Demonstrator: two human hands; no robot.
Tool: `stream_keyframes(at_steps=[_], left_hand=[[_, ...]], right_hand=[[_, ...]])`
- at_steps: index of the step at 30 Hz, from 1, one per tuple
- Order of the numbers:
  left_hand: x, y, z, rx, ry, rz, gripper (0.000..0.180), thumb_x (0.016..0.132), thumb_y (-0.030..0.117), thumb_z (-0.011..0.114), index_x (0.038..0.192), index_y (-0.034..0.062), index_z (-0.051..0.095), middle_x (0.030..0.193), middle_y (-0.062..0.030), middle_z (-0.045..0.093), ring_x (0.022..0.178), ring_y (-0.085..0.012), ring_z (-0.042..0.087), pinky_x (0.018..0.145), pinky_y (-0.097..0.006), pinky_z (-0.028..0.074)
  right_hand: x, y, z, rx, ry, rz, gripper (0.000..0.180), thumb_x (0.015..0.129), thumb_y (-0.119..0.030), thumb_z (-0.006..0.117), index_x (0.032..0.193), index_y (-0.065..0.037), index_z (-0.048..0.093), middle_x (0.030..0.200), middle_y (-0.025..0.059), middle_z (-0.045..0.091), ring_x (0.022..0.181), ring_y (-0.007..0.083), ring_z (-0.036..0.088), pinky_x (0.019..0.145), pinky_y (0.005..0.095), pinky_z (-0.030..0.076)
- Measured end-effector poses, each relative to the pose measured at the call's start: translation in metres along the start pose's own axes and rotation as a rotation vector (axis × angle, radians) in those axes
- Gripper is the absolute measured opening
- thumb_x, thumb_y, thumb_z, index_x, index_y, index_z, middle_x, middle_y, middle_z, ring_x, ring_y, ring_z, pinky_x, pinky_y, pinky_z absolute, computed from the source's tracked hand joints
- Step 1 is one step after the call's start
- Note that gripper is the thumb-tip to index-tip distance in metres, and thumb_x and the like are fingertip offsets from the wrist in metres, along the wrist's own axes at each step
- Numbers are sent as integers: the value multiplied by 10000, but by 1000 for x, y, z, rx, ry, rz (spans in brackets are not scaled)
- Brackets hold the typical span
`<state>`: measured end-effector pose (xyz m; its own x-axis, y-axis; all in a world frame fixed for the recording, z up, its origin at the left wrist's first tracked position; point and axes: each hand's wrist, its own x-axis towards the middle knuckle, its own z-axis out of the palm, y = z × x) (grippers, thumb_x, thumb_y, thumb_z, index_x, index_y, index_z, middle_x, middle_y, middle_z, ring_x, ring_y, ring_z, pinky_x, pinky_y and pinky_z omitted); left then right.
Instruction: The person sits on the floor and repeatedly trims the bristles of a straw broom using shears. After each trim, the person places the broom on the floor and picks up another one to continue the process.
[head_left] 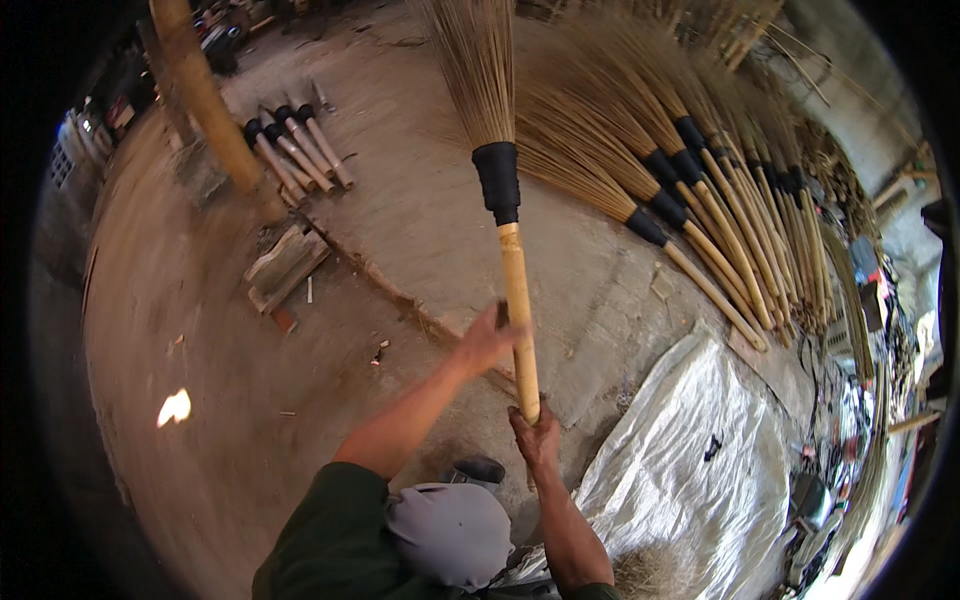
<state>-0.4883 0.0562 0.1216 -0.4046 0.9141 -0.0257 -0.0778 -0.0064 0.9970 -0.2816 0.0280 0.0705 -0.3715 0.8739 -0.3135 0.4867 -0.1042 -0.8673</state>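
Note:
A long broom (516, 290) stands out ahead of me, its stiff brown bristles pointing away and a black wrapped collar (497, 180) joining them to a pale wooden handle. My right hand (537, 438) is closed round the handle's near end. Higher up, my left hand (485, 345) is beside the handle with its fingers partly across it; motion blurs them, so whether they grip cannot be made out. Several similar brooms (720, 215) lie side by side at the right, bristles away from me.
Several short handles with black ends (300, 145) lie at the far left by a wooden post (205, 95). A wooden block (287, 268) rests near a ridge in the floor. Silvery sheeting (690, 440) covers ground at my right. Grey rounded cloth (452, 535) is below my arms.

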Motion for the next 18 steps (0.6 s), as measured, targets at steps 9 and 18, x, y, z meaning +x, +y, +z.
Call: stream_keyframes(at_steps=[9, 18], left_hand=[[18, -53, -39, 113, 611, -164, 274, 937, 221, 706, 1002, 4, 552, 813, -89, 635, 665, -160, 619, 599, -352, 521], [63, -78, -169, 364, 939, -157, 290, 919, 212, 713, 1049, -1, 566, 833, -124, 652, 711, -219, 645, 663, -404, 526]], right_hand=[[96, -51, 6, -509, -407, -323, 877, 815, -388, 813, 1537, -87, 416, 1561, 266, 404, 1481, 411, 347, 1195, 530, 294], [131, -14, 5, -754, -313, -97, 836, 877, -483, 717, 1577, -157, 395, 1670, 263, 223, 1549, 508, 119, 1222, 672, 136]])
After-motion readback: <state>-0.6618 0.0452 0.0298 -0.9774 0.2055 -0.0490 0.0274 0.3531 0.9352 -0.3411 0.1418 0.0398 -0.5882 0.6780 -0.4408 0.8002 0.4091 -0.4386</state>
